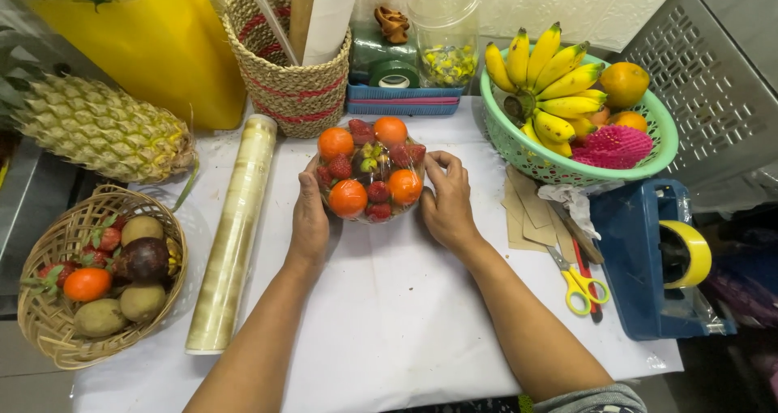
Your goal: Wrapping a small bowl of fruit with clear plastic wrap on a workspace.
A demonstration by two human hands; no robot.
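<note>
A round fruit plate (369,170) wrapped in clear film sits in the middle of the white table, filled with oranges, strawberries and small dark fruit. My left hand (309,218) presses against its left side and my right hand (446,202) cups its right side. Both hands hold the wrapped plate between them. A sheet of clear film (397,308) lies spread on the table under the plate and my forearms.
A roll of cling film (231,235) lies left of my left arm. A wicker basket (49,324) of mixed fruit and a pineapple (101,129) are at the left. A green basket (519,149) of bananas and oranges, yellow scissors (577,283) and a blue tape dispenser (648,259) stand right.
</note>
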